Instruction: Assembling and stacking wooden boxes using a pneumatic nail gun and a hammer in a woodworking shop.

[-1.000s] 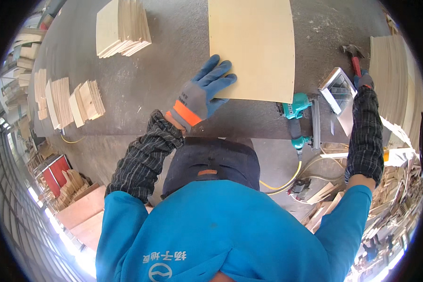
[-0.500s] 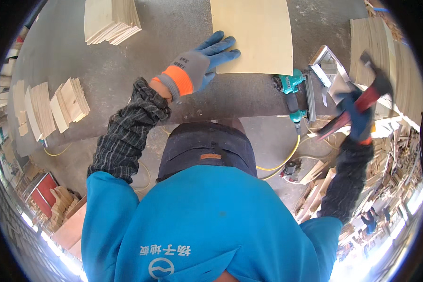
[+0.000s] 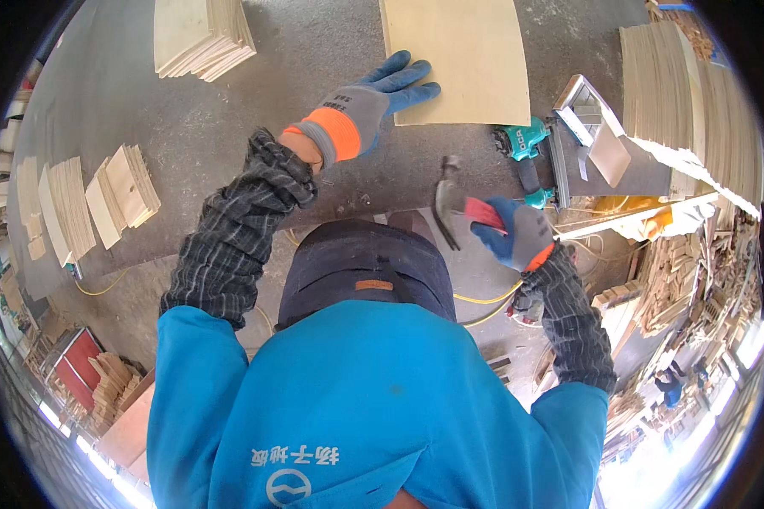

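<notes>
My gloved left hand (image 3: 373, 100) lies with its fingers spread, the tips on the left edge of a pale plywood sheet (image 3: 467, 59) on the dark worktable. In my gloved right hand (image 3: 518, 233) is a claw hammer (image 3: 452, 204) with a red handle, gripped near the table's front edge. Its metal head points left and stands apart from the sheet. Just beyond that hand, a teal nail gun (image 3: 526, 144) rests by the sheet's near right corner. The palm side of my left hand is hidden.
A stack of thin boards (image 3: 199, 38) stands at the back left, and smaller board stacks (image 3: 127, 187) lie at the far left. To the right are a metal-edged frame (image 3: 590, 119) and tall board piles (image 3: 662, 85). A yellow hose (image 3: 488, 299) hangs below the table edge.
My right hand has brought the hammer from the far right in toward my body, its head now pointing left. My left hand stays almost in place at the sheet's edge.
</notes>
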Demonstrator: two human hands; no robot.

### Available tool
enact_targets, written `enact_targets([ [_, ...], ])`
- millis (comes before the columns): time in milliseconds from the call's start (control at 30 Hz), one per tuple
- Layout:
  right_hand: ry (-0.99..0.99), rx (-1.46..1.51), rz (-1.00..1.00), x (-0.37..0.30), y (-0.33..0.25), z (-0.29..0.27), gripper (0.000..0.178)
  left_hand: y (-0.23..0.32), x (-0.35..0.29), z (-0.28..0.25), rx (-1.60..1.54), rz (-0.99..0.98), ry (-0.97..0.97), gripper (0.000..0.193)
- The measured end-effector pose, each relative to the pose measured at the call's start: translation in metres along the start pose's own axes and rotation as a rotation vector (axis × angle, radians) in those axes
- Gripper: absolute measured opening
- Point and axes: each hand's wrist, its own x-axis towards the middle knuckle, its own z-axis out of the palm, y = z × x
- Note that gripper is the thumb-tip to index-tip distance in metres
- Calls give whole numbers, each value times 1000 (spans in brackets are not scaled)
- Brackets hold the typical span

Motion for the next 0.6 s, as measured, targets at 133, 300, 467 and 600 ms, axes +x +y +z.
enact_targets([
  [133,-105,-278,-251,23,-1,-2,38,0,1,3,-52,15,53,106],
  [300,-152,-391,-275,79,2,-21,33,-3,2,10,-63,12,82,106],
  [467,-130,-498,-397,67,-2,-17,36,-1,2,12,-93,11,147,104],
  [600,-152,-456,-466,75,1,-21,33,-4,3,16,-126,25,178,102],
])
